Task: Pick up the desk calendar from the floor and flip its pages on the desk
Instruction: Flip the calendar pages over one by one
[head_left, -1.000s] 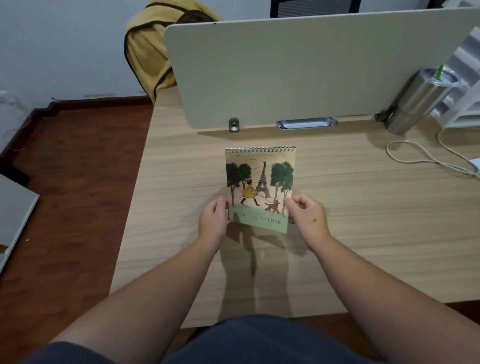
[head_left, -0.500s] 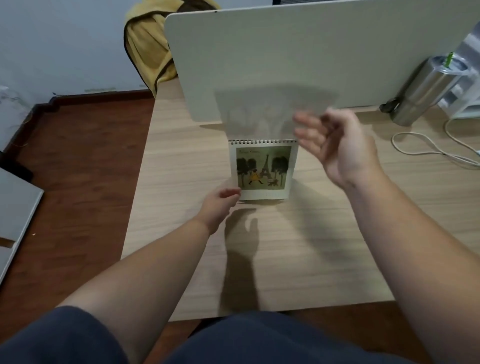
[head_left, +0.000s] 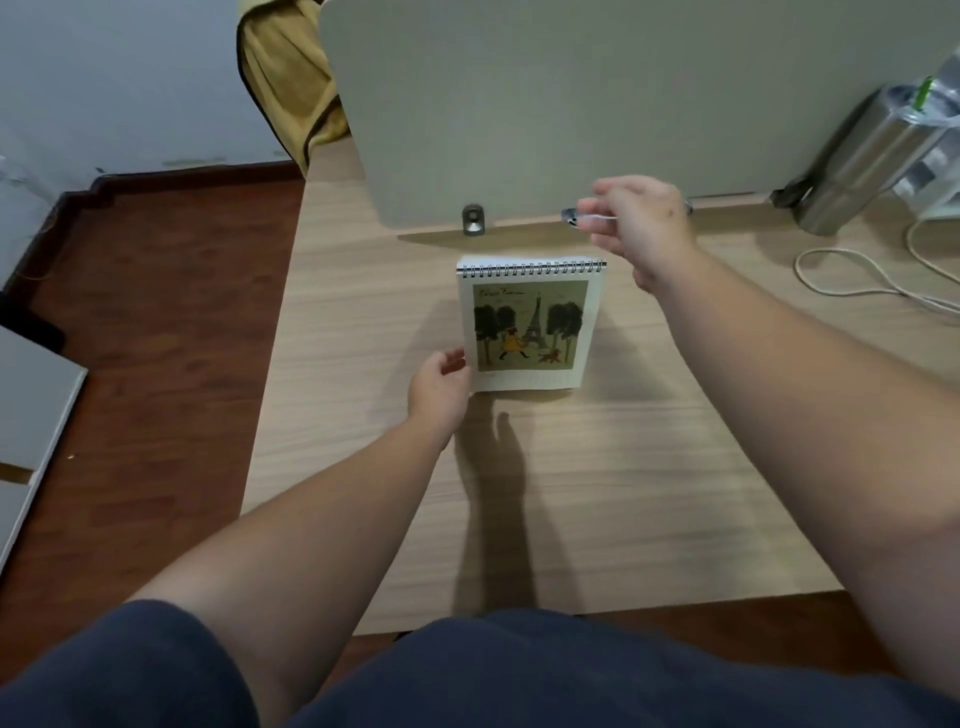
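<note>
Cover now flipped back; spiral-bound desk calendar (head_left: 531, 326) upright, Eiffel Tower page.

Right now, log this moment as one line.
calendar: upright on desk | left hand: steadying lower-left edge | right hand: raised above binding, empty

Desk calendar (head_left: 531, 323): spiral-bound along top edge, wire coil dark against white pages. Standing upright on the bench (head_left: 597, 493), slightly tilted back, face toward the camera. Showing page: white border around a tan illustration with Eiffel Tower at centre, dark green trees either side, figure in yellow walking a small brown dog, cursive heading above, too small to read. Bottom edge resting on the bench surface. Positioned near mid-bench, just in front of the divider panel (head_left: 597, 104), apart from it. Lower left corner touched by left hand (head_left: 439, 387). Pages flat, uncreased.
</note>
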